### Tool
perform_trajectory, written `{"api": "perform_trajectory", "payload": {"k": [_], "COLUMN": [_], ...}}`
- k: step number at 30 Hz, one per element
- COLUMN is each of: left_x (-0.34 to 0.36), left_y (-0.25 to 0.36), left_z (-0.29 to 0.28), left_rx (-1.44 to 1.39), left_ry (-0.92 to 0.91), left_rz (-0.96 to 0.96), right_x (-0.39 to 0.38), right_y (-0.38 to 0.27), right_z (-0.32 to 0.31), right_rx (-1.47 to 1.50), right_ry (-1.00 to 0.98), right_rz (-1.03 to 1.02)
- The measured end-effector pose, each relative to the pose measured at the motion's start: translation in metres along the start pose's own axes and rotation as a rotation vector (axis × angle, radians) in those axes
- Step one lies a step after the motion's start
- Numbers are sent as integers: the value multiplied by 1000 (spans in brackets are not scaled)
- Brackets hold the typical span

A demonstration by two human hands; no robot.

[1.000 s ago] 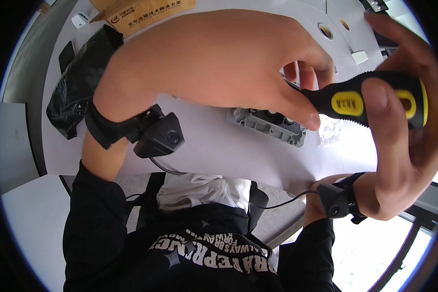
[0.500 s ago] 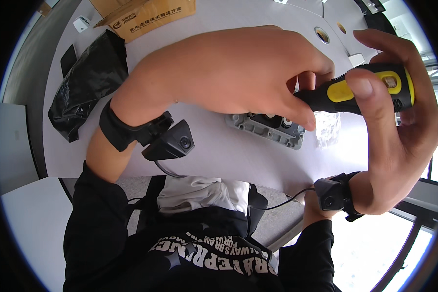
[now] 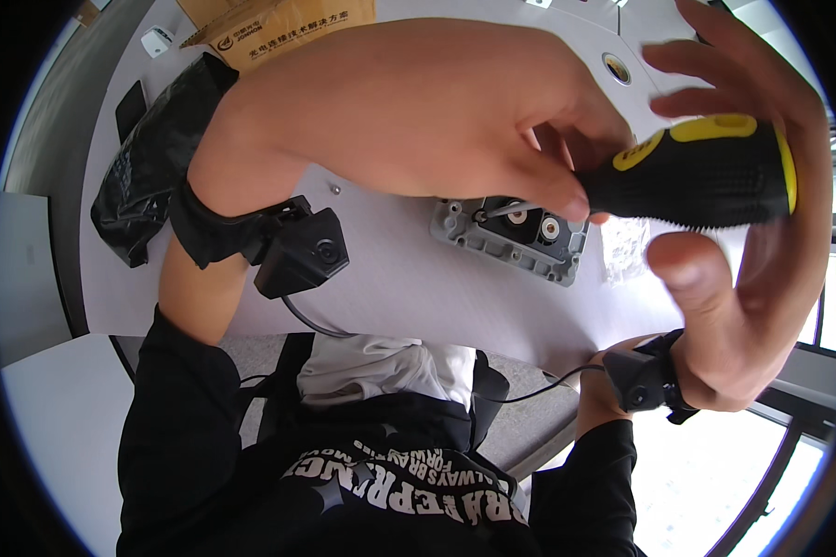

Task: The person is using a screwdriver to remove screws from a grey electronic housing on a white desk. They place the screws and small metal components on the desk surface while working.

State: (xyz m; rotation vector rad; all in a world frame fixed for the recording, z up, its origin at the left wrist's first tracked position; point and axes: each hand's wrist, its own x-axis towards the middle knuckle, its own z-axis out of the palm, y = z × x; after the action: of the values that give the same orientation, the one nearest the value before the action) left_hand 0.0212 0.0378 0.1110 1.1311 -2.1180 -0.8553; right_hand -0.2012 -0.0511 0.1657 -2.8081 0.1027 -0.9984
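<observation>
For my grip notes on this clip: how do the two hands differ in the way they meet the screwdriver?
The left hand pinches the front of the screwdriver, fingertips closed where handle meets shaft; the right hand is at the butt end, fingers spread, thumb under the handle. The left hand arches over the grey housing; the right hand sits off to its side. Both wear a black wrist strap with a small camera.

L hand (image 3: 437,111) fingers pinched, R hand (image 3: 752,269) half-open.
</observation>
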Motion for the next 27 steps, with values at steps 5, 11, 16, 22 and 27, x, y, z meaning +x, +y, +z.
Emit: {"api": "perform_trajectory", "payload": {"k": [5,11,16,22,27], "left_x": [8,2,26,-5,-7], "left_y": [4,14,67,40,38], "left_z": [16,11,-31,-11,-8], "left_rx": [-26,-59,-103,-75,-166], "left_ry": [232,223,-258,-2,33], "left_rz": [8,29,-506,-44,-59], "right_x": [-9,-8,-5,-10,-7], "right_y": [3,-9,-6,-5,-12], "right_z": [-10,-9,-5,-8,-7], "right_rx": [-277,-207,-232,-284,-303], "right_ry": [-40,-3,4,-17,-45], "right_rz": [75,204,242,337,301]}}
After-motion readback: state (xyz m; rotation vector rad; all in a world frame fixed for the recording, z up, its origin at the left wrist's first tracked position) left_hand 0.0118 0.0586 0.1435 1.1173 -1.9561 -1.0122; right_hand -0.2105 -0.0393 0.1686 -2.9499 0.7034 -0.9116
